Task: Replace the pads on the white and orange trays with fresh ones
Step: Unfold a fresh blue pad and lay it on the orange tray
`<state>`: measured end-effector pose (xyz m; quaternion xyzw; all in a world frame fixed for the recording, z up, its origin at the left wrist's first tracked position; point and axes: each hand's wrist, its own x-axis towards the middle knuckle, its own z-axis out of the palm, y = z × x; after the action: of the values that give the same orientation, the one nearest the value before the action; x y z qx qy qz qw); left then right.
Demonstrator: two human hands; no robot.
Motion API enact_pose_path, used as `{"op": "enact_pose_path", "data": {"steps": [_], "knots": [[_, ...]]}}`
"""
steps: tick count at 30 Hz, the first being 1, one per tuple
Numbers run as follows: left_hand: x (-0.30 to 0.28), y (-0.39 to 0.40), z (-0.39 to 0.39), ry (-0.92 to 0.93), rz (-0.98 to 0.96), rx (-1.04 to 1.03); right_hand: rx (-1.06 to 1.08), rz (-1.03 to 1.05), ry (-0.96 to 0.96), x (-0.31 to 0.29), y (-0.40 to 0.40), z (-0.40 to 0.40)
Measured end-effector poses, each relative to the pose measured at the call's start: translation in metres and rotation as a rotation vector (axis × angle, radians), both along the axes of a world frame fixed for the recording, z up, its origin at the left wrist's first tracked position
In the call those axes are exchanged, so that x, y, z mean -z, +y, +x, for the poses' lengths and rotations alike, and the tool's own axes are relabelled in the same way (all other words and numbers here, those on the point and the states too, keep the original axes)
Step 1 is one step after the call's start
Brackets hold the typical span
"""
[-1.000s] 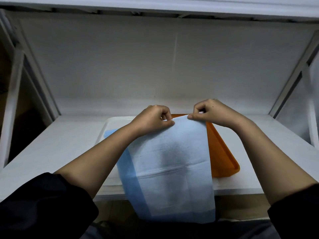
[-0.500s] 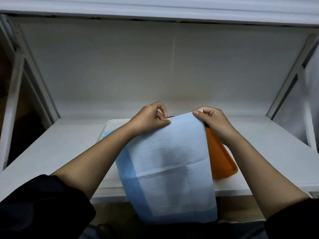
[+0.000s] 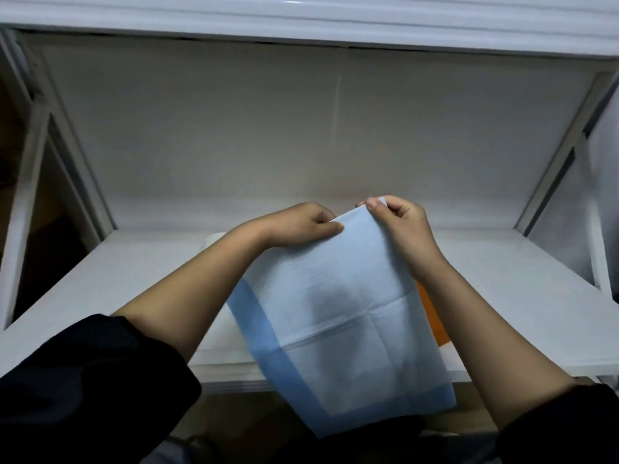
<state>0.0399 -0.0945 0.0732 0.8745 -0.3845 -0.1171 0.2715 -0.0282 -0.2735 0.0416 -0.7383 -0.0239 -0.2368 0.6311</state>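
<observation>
A pale blue, rectangular absorbent pad (image 3: 338, 316) with a darker blue border and crossed fold creases is held up by its top edge between two bare hands above a white shelf surface (image 3: 134, 283). The pad's upper left corner is pinched by the left hand (image 3: 301, 226), its thumb laid along the front of the sheet and its fingers curled behind. The upper right corner is pinched by the right hand (image 3: 398, 226) between thumb and curled fingers, slightly higher than the left. The sheet is seen hanging down from this grip, its lower edge dropping past the front lip of the shelf. A flat orange plastic tray (image 3: 432, 316) is largely covered by the pad, only a narrow strip being shown between the sheet's right edge and the right forearm. A white tray (image 3: 212, 241) is glimpsed behind the left forearm, at the pad's left; whether a pad is laid in either tray cannot be told. Dark sleeves (image 3: 90, 380) are pushed back to the elbows. The scene is framed by a grey-white back panel (image 3: 301, 128) and a white upper shelf edge (image 3: 301, 18).
</observation>
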Motion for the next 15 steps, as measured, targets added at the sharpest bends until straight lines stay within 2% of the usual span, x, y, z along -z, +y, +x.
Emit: {"op": "enact_pose_path", "data": {"steps": [4,6,9,12,15], "knots": [[0.015,0.05,0.015,-0.017,0.1,-0.038,0.06,0.07,0.014,0.001,-0.016,0.0],[0.023,0.079,0.02,0.051,0.118,-0.101,0.082,0.104,0.04,0.005,-0.024,0.0],[0.035,0.113,0.025,0.333,0.024,-0.197,0.108,0.146,0.059,0.011,-0.032,-0.001],[0.046,0.125,0.027,0.445,-0.094,-0.264,0.112,0.178,0.074,0.014,-0.034,-0.002],[0.059,0.123,0.024,0.63,-0.423,-0.262,0.093,0.233,0.058,0.015,-0.036,-0.003]]}}
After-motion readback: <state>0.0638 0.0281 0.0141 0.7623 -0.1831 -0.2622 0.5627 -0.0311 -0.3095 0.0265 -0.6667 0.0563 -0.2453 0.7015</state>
